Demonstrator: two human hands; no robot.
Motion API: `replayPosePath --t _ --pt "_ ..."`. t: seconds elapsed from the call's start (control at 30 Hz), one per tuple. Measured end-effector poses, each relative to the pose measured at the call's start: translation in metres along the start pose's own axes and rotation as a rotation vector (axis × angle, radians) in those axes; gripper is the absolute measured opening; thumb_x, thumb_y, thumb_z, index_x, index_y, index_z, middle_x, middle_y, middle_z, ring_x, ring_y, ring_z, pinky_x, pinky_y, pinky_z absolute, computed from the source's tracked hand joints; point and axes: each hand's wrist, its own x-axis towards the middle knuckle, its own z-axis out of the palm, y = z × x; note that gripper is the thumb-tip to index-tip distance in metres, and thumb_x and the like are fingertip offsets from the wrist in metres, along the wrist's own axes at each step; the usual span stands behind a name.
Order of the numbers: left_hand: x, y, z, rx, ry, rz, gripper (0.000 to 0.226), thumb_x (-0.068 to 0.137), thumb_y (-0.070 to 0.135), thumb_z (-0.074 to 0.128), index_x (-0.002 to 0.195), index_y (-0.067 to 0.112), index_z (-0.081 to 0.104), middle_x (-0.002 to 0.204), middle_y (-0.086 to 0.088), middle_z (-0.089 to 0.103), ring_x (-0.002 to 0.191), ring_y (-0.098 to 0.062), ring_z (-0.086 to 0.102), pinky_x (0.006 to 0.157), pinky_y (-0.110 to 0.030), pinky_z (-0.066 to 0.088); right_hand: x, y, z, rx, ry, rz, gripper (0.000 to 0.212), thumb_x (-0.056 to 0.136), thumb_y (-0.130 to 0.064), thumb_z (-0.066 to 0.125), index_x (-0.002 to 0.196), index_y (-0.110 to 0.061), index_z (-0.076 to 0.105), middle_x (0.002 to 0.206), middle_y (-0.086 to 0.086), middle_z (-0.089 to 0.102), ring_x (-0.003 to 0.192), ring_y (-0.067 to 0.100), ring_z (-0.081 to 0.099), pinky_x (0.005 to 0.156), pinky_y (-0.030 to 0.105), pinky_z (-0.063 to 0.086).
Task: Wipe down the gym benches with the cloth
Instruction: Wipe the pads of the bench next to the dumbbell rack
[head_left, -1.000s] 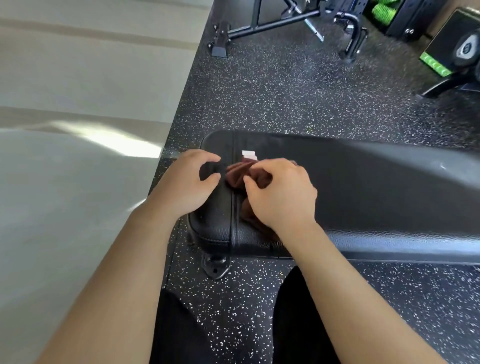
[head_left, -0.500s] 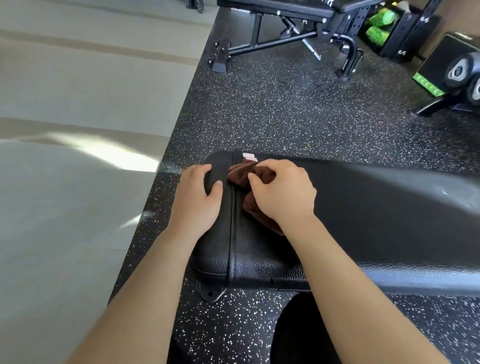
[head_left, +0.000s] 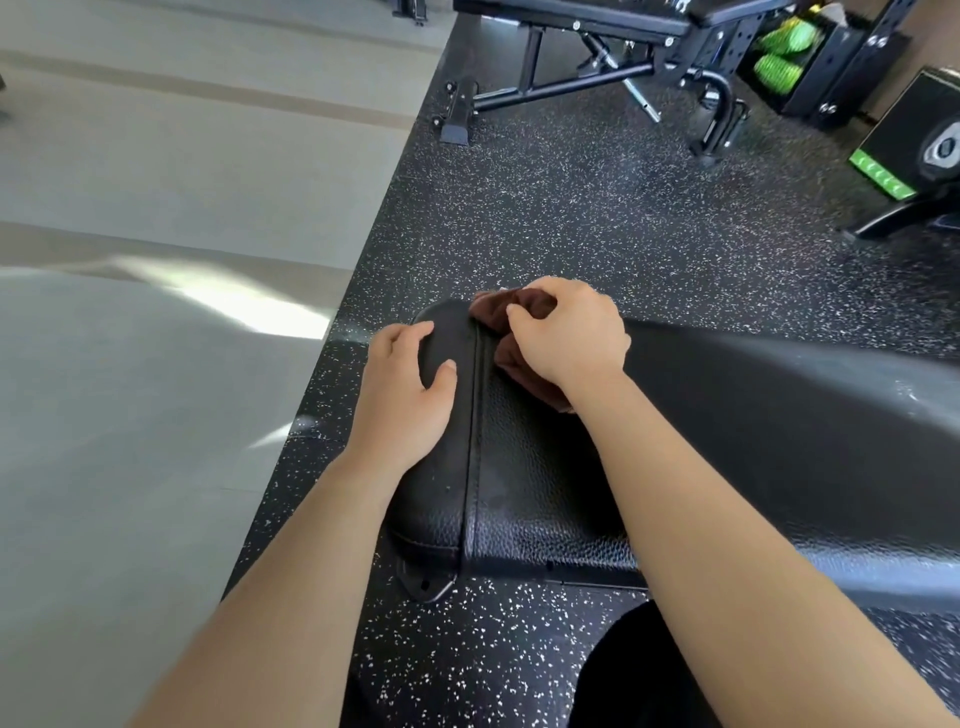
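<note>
Cloth (head_left: 524, 304), a bunched brown rag, sits at the far edge of the black bench pad (head_left: 550, 499), just right of the stitched seam (head_left: 474, 431). The right hand (head_left: 569, 338) has its fingers curled tight round it. The left hand (head_left: 405, 400) rests on the rounded end section, fingers loosely curved over the vinyl and gripping nothing; it's steadying the pad, I'd say. To wipe this end well, I'd spread the rag flat under the palm instead of working with a knot. Then press into the seam groove, where grime likely gathers, and draw long overlapping strokes rightward along the pad. The second bench (head_left: 571, 21) waits beyond on the speckled rubber floor (head_left: 597, 218)
</note>
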Motion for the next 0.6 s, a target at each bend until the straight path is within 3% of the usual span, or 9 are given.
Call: replayPosePath --t 0.1,0.2,0.3,0.43,0.6 --pt "-0.005 0.004 -0.009 0.006 -0.064 -0.007 0.046 0.092 0.030 0.050 0.137 0.023 0.039 0.141 0.003 0.033 0.124 -0.009 0.037 0.093 -0.017 0.024 -0.017 -0.001 -0.007 0.008 -0.035 -0.031 0.020 0.081 -0.042 0.059 0.100 -0.038 0.064 0.107 -0.006 0.063 0.107 0.027 0.053 0.088 0.045 0.046" --pt "-0.012 0.002 -0.027 0.018 -0.159 -0.025 0.043 0.092 0.028 0.050 0.135 0.026 0.042 0.141 0.006 0.039 0.126 -0.010 0.040 0.095 -0.020 0.027 -0.048 -0.002 -0.001 -0.008 -0.002 -0.102 0.018 0.079 -0.041 0.063 0.096 -0.037 0.066 0.101 -0.007 0.062 0.102 0.025 0.053 0.082 0.043 0.047" --pt "-0.019 -0.001 -0.045 0.037 -0.235 -0.072 0.040 0.093 0.029 0.048 0.132 0.029 0.046 0.135 0.008 0.046 0.117 -0.009 0.047 0.092 -0.023 0.032 -0.054 -0.010 0.006 -0.028 0.031 -0.108 0.016 0.079 -0.040 0.063 0.095 -0.036 0.066 0.094 -0.008 0.056 0.102 0.025 0.051 0.083 0.047 0.046" --pt "-0.026 0.002 -0.059 -0.002 -0.238 -0.117 0.033 0.093 0.028 0.047 0.125 0.031 0.052 0.122 0.013 0.054 0.099 -0.002 0.051 0.086 -0.023 0.035 -0.024 -0.032 0.015 -0.034 -0.058 -0.107 0.019 0.081 -0.042 0.059 0.098 -0.036 0.065 0.105 -0.004 0.062 0.108 0.029 0.051 0.088 0.046 0.043" --pt "-0.037 0.001 -0.074 -0.003 -0.181 -0.139 0.029 0.093 0.028 0.046 0.120 0.033 0.054 0.111 0.018 0.054 0.089 0.008 0.050 0.074 -0.022 0.038 -0.014 -0.050 0.022 -0.054 -0.143 -0.135 0.013 0.082 -0.039 0.059 0.094 -0.036 0.065 0.099 -0.003 0.058 0.109 0.032 0.050 0.084 0.046 0.038"
